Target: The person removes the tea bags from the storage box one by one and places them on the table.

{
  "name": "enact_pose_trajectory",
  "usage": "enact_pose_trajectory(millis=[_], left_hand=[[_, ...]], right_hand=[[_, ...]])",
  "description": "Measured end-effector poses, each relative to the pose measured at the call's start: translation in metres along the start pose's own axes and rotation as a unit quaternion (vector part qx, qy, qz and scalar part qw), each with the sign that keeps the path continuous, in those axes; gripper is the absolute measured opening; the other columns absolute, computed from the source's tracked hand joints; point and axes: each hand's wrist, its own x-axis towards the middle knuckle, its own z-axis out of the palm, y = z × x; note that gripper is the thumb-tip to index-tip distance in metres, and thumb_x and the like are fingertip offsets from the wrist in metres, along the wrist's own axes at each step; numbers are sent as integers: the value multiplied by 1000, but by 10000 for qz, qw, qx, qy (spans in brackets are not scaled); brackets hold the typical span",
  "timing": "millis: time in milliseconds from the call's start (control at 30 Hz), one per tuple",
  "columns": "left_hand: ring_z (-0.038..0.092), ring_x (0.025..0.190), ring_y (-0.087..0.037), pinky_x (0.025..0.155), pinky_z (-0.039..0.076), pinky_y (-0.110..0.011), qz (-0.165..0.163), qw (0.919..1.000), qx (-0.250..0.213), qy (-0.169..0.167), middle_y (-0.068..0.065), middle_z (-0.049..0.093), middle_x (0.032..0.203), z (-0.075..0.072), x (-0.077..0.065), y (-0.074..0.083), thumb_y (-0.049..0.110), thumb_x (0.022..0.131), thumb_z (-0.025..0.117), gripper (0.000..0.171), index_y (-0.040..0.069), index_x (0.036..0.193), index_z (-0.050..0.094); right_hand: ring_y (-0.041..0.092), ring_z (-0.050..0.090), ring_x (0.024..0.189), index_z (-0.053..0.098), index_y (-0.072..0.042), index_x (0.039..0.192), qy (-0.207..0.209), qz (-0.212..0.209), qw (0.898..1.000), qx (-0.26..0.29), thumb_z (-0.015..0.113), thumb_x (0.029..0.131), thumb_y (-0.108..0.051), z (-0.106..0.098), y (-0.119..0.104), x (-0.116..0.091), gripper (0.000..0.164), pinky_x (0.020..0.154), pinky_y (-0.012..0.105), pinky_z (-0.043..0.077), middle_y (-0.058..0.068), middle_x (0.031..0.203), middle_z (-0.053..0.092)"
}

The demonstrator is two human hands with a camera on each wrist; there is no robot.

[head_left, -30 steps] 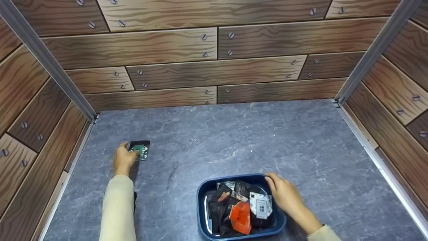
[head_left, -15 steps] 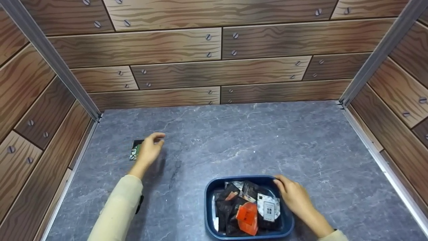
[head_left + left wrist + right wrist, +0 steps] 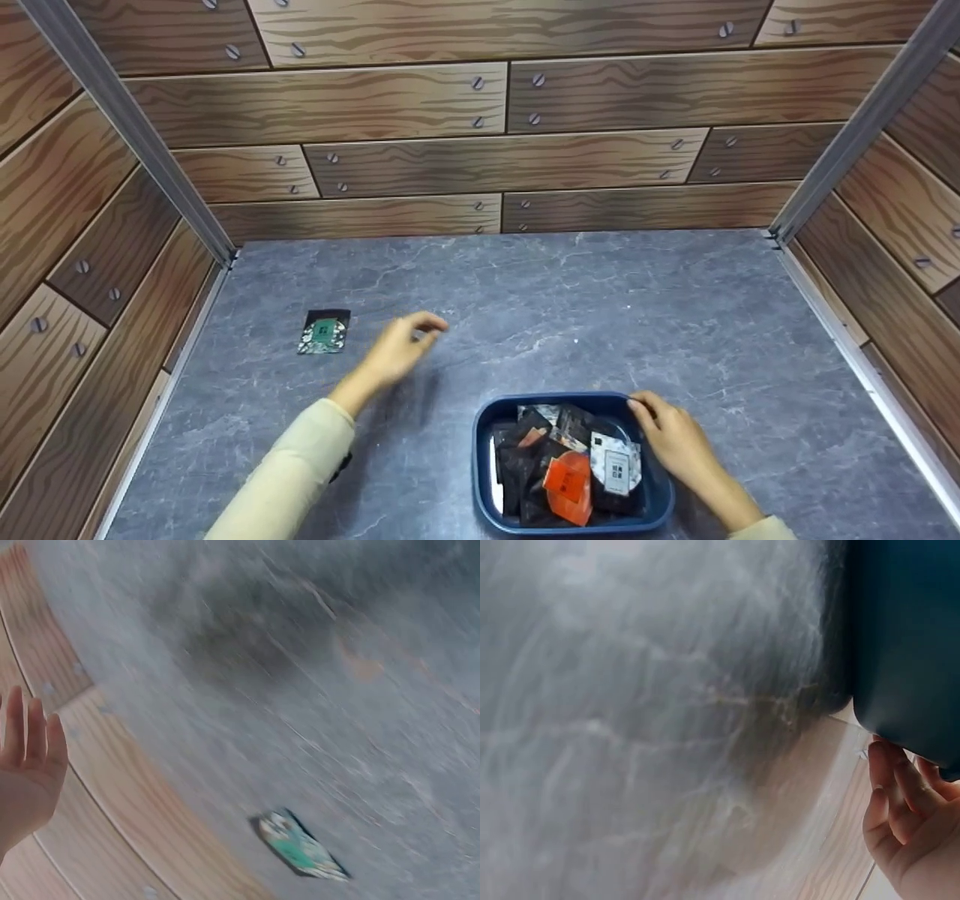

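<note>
A flat green-and-black sachet (image 3: 324, 331) with a white pattern lies on the grey marbled surface at the left; it shows in the left wrist view too. To its right, my left hand (image 3: 395, 351) hangs above the surface, fingers loosely bent, holding nothing. My right hand (image 3: 677, 439) grips the far right corner of a blue plastic bin (image 3: 480, 480), thumb at the rim and fingers against the outer wall. Inside the bin lie several sachets, mostly black, with an orange sachet (image 3: 568, 484) and a white-labelled sachet (image 3: 616, 465) on top.
Wood-plank-patterned walls (image 3: 405, 165) enclose the grey surface (image 3: 540, 300) at the back and both sides. Metal strips (image 3: 870, 367) run along the side edges. Metal posts stand in both back corners.
My left hand has let go of the green sachet, leaving it on the surface, and moved right toward the bin. The right hand keeps its grip on the bin's corner.
</note>
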Motion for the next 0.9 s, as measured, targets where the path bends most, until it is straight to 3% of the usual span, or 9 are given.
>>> enact_pose_trajectory(millis=[133, 233, 400, 567, 633, 700, 833, 900], left_hand=[[63, 105, -22, 93, 51, -45, 468, 9942, 644, -729, -5, 69, 112, 17, -5, 19, 7, 97, 60, 19, 8, 113, 69], [64, 105, -19, 93, 51, -39, 1100, 9768, 1390, -1205, -2, 69, 113, 30, -10, 35, 13, 98, 60, 19, 12, 115, 69], [64, 105, -14, 93, 50, -29, 2319, 9236, 2574, -1640, 3, 69, 112, 52, -18, 59, 21, 98, 62, 19, 16, 113, 70], [64, 99, -10, 89, 50, -23, 3086, 8842, 2973, -1858, 5, 69, 108, 77, -25, 78, 26, 96, 64, 20, 17, 113, 70], [63, 97, -8, 87, 50, -20, 3341, 8646, 3163, -2019, 6, 69, 108, 86, -27, 86, 28, 96, 64, 21, 19, 114, 69], [62, 96, -6, 86, 49, -18, 3590, 8408, 3402, -2200, 8, 69, 109, 96, -29, 95, 32, 95, 65, 22, 21, 114, 69], [59, 100, -5, 86, 47, -19, 4059, 7836, 4004, -2469, 14, 67, 110, 114, -33, 113, 41, 94, 64, 24, 28, 114, 69], [58, 103, -6, 89, 47, -21, 4213, 7591, 4246, -2567, 15, 66, 112, 122, -34, 121, 45, 94, 62, 26, 31, 114, 69]], right_hand=[[23, 66, 87, 68, -7, 113, 47, 89, 9993, 360, 55, 102, -19, 1, 2, 0, 21, 78, 45, 53, 11, 101, 71], [25, 67, 92, 68, -8, 110, 85, 62, 9984, 555, 55, 102, -18, 1, 3, 1, 18, 80, 43, 53, 10, 102, 71], [20, 65, 89, 69, -10, 106, 162, -67, 9985, 519, 56, 102, -16, 2, 5, 0, 15, 78, 39, 53, 5, 96, 71], [15, 62, 83, 69, -11, 103, 225, -117, 9985, 475, 57, 101, -14, 3, 4, -2, 13, 75, 35, 52, 2, 92, 70], [15, 62, 81, 68, -11, 103, 186, -98, 9987, 468, 56, 102, -15, 2, 4, -3, 13, 74, 35, 52, 2, 91, 70], [15, 61, 81, 68, -11, 104, 132, -78, 9989, 450, 55, 102, -17, 1, 4, -3, 15, 73, 35, 51, 2, 91, 69], [16, 61, 80, 68, -10, 106, 93, -21, 9992, 389, 54, 103, -19, 1, 4, -4, 17, 73, 36, 50, 3, 91, 69], [16, 61, 81, 68, -10, 107, 89, -12, 9992, 381, 53, 103, -19, 1, 4, -4, 18, 73, 35, 50, 4, 93, 70]])
